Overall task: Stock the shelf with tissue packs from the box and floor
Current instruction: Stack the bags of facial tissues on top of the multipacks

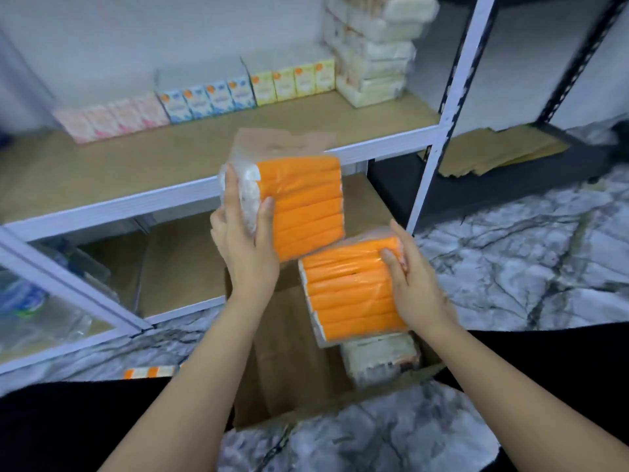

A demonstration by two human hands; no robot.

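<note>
Nearest the viewer, an open cardboard box (292, 369) stands on the marble-patterned floor (510, 253), and every place here is reckoned from it. Inside the box, against its right wall, a pale tissue pack (381, 356) is left lying, so the box is judged not yet emptied. On the floor just left of the box, a small orange-and-white pack (149, 372) is seen, presumably also awaiting stocking. Directly above the box, an orange tissue pack (350, 294) is gripped at its right edge by the right hand (418, 287), thumb over the face and fingers behind, a hold suited to lifting the soft bundle clear. Higher and towards the far side of the box, a second orange tissue pack (303, 206) is clasped along its left edge by the left hand (245, 240) and held upright, apparently so that it can be slid flat-sided onto a board. One pack is carried per hand, likely to halve the trips. Beyond the box, the white-framed shelf (218, 185) is reached; much of its middle board lies bare. At the back of that board, farthest from the box, rows of pink, blue and yellow small tissue boxes (211, 97) are lined up, and to their right a tall stack of pale tissue packs (374, 52) is built against the post.
</note>
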